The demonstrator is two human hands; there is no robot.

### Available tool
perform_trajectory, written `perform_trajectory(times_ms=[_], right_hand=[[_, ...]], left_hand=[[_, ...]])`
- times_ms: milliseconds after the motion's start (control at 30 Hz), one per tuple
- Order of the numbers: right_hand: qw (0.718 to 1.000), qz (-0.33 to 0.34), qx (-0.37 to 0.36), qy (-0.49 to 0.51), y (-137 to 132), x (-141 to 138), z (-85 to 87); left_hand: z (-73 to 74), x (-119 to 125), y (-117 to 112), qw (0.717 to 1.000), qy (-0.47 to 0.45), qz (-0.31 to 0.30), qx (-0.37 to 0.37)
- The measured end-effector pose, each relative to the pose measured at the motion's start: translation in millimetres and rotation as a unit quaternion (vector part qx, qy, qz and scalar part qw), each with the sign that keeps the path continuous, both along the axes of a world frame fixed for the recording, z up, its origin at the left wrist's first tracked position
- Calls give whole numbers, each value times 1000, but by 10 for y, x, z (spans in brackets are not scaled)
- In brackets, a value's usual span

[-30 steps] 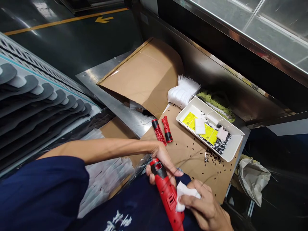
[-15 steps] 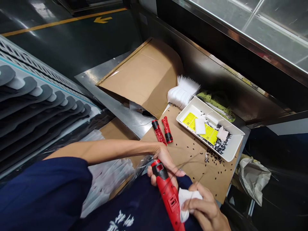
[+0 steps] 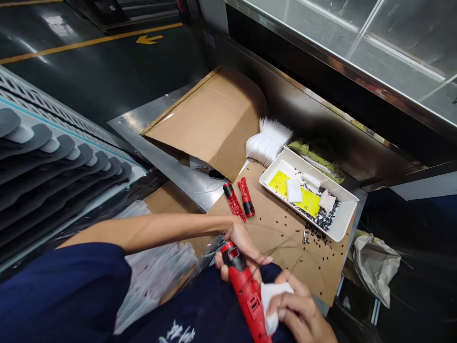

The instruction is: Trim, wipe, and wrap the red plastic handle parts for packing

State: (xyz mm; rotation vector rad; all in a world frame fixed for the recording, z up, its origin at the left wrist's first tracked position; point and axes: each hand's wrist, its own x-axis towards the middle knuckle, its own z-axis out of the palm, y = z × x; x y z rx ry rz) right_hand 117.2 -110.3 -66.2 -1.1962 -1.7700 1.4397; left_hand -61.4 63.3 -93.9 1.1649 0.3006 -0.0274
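A red tool housing with a black collar (image 3: 245,290) slants across my lap, its lower end cut off by the frame. My left hand (image 3: 243,242) is closed around its upper part, fingers curled beneath. Pinched in my right hand (image 3: 303,308) is a folded white cloth (image 3: 275,291), pressed against the housing's right side. Beyond my left wrist, two smaller red and black housing parts, a left one (image 3: 233,202) and a right one (image 3: 246,196), lie side by side on the cardboard sheet (image 3: 274,259).
A white tray (image 3: 342,233) holds yellow labels, white pads and many small black pieces; more are scattered on the cardboard. Behind it stand a stack of white sheets (image 3: 267,143) and a cardboard flap (image 3: 210,119). Grey padded racks (image 3: 60,166) rise at left; a paper bag (image 3: 376,267) hangs right.
The view has shifted slightly, so the bench things sit a little lower and further left. Both hands keep their holds, with the cloth still against the housing.
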Motion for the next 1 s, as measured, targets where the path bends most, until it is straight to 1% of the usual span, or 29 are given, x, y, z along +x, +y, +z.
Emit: perform_trajectory(times_ms=[33,100,133,200,367,467,533,633,700,767,833,933,1000], right_hand=[[1000,5,-16,-2,-18,9,1],[1000,-4,-27,-1,-43,15,-1],[1000,-11,-23,-2,-48,12,-2],[1000,-23,-11,-7,-45,4,3],[999,11,-37,2,-13,7,41],[999,-14,-21,-20,-15,14,36],[999,-12,-32,-17,-36,28,26],[998,19,-63,22,-61,43,25],[998,9,-64,28,-57,30,32],[998,-16,-55,15,-46,16,40],[998,-15,-53,14,-40,22,47],[997,14,-73,25,-36,60,50],[997,15,-72,15,-18,67,54]], left_hand=[[11,9,16,999,-14,-51,1],[29,18,33,986,-37,-159,-10],[31,18,36,980,-41,-196,-19],[17,11,33,972,-36,-230,-35],[-80,13,24,953,-36,-294,-60],[-85,28,25,942,-48,-327,-62],[-48,31,27,947,-58,-312,-50],[30,28,38,971,-73,-225,-8],[66,22,46,981,-79,-176,19],[74,14,46,984,-77,-155,33],[60,12,38,982,-77,-171,23],[34,27,24,968,-88,-237,-4],[30,43,18,963,-94,-251,-7]])
